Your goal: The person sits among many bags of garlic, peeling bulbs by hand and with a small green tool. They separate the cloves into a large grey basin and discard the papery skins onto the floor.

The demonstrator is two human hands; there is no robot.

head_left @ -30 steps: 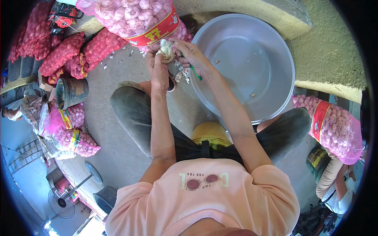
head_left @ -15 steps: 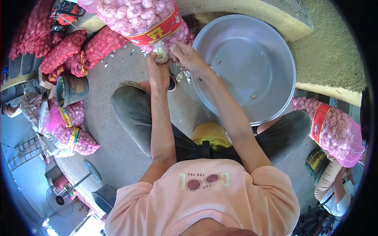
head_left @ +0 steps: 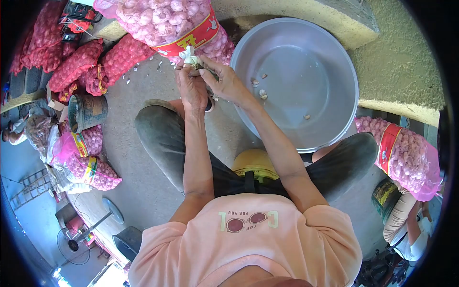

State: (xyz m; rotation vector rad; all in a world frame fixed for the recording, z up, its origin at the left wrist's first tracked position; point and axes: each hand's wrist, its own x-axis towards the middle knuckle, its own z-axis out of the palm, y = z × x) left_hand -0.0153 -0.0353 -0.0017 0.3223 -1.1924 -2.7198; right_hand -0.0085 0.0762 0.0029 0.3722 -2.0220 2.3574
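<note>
A partly peeled garlic bulb (head_left: pixel 191 60) with loose white skin is pinched in the fingers of my left hand (head_left: pixel 191 89). My right hand (head_left: pixel 224 82) touches the bulb from the right, its thumb and fingers bent around that side. Just beyond both hands stands a large pink mesh sack of garlic (head_left: pixel 162 21) with a red and yellow band. To the right is a wide grey basin (head_left: pixel 291 122) with several cloves and bits lying inside.
Red mesh sacks (head_left: pixel 76 64) and a dark bucket (head_left: pixel 88 112) stand at the left. Another garlic sack (head_left: pixel 406 158) is at the right, beside a co-worker (head_left: pixel 406 229). A fan (head_left: pixel 72 245) stands lower left. Skins litter the floor.
More garlic pieces now lie in the basin near its left side. The bulb's white skin stands out more. My right hand has shifted slightly down, and its fingers have moved on the bulb.
</note>
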